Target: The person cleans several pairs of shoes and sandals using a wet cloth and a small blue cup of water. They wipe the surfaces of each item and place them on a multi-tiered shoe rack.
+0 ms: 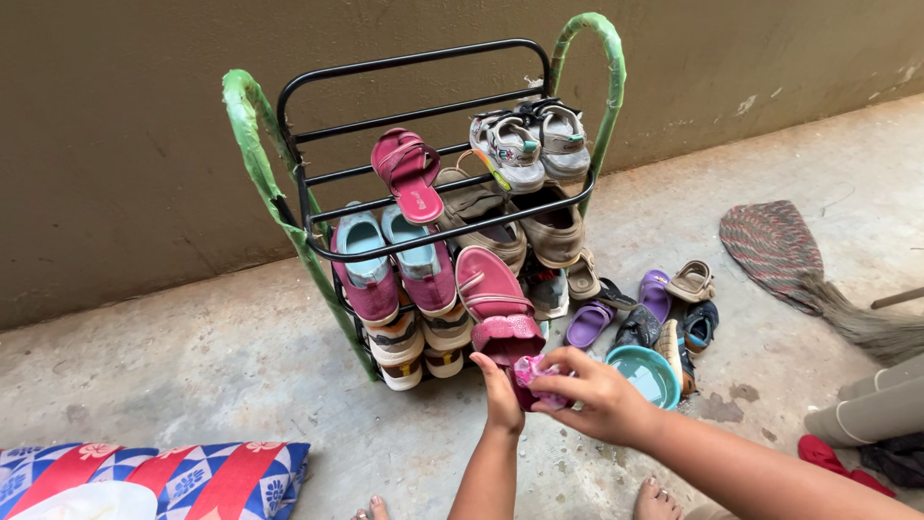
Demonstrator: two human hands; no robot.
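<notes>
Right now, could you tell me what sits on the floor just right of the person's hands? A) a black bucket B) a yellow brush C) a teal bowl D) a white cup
C: a teal bowl lies on the concrete beside the right hand, in front of the small sandals, while both hands hold a pink cloth near the shoe rack.

My right hand [602, 395] covers most of the small pink cloth [532, 374], and my left hand [500, 395] is mostly hidden behind it. The blue, red and white patterned cushion [183, 477] is cut by the bottom edge. The lower shelves of the black metal shoe rack [423, 67] are hidden by shoes.
</notes>
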